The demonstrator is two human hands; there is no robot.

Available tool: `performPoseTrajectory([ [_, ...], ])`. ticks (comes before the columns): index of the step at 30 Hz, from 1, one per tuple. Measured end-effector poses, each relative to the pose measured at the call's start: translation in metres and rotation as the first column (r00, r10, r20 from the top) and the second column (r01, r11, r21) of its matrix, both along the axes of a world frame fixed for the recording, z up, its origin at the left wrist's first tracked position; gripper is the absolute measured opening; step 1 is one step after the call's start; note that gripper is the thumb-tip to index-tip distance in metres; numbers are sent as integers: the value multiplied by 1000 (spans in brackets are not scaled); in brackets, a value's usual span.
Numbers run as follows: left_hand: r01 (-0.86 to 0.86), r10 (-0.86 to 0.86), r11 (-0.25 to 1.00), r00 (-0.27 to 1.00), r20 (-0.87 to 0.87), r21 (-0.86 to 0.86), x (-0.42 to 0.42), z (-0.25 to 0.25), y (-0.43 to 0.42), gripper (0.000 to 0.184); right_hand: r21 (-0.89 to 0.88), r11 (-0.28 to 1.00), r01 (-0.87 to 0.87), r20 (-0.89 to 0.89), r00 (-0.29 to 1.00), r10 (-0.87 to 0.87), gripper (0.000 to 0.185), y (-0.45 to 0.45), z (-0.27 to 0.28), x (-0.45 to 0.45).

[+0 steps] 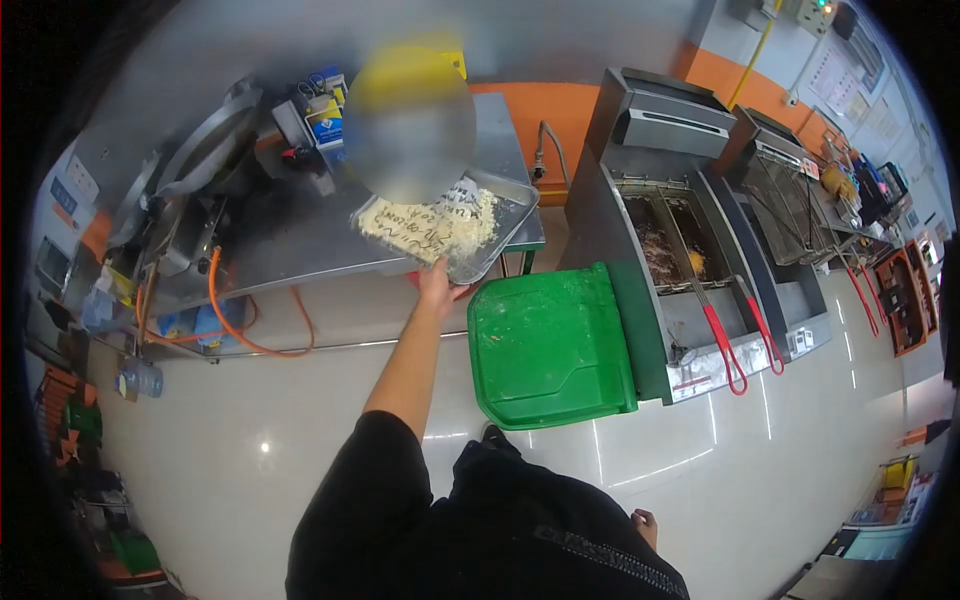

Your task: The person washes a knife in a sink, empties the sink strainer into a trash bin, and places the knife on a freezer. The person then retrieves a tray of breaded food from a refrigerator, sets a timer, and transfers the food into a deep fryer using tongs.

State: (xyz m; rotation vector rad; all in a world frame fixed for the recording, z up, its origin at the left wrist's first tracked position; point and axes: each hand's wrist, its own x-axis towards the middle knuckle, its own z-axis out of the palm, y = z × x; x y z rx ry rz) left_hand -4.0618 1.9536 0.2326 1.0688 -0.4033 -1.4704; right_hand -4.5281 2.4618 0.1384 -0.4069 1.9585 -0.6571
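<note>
My left hand (437, 287) reaches forward and grips the near rim of a shallow metal tray (515, 193). Pale, crumbly flour-like coating (470, 235) covers much of the tray. On it lies a paper sheet (415, 230) with dark handwriting. The tray rests at the right end of a steel table (300, 235). My right hand (646, 524) hangs low by my side, its visible fingers curled in, with nothing seen in them. A round blurred patch hides what lies just behind the tray.
A green plastic bin (550, 345) stands in front of me, right of the table. Beside it is a deep fryer (640, 300) with dark oil and red-handled baskets (722, 350). An orange hose (216, 300) loops under the table. Boxes (325, 125) stand at the back.
</note>
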Motion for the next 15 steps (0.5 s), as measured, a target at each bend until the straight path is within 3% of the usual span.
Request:
performPoseTrajectory([
  [1, 63, -62, 998, 997, -37, 15, -3, 8, -3, 43, -71, 997, -7, -59, 998, 3, 31, -5, -10, -1],
  [4, 28, -30, 999, 997, 74, 18, -18, 20, 7, 46, 20, 944, -329, -406, 860, 309, 28, -32, -8, -2],
  [5, 9, -13, 999, 994, 107, 34, -21, 14, 13, 46, 47, 943, -330, -434, 844, 317, 26, -56, 30, 15],
  [7, -32, 19, 997, 983, 180, 70, -20, -4, 37, 48, 74, 891, -447, -456, 780, 429, 26, -79, 33, 13],
  [9, -97, 53, 976, 974, 218, 196, -17, -39, 72, 35, 122, 812, -571, -478, 684, 552, 25, -105, 45, 12],
  [12, -33, -139, 945, 860, 492, 325, -6, -108, 155, 24, 213, 614, -760, -463, 475, 748, 29, -141, 55, -1],
  [13, 40, -273, 934, 720, 638, 355, 2, -134, 191, 22, 267, 561, -783, -467, 404, 786, 28, -151, 49, -10],
  [14, 208, -348, 935, 373, 860, 288, 25, -189, 232, 26, 191, 534, -824, -454, 408, 792, 29, -161, 50, -24],
  [15, 456, -22, 852, -460, 887, 258, 40, -223, 280, 30, 117, 555, -824, -376, 481, 792, 27, -172, 56, -36],
])
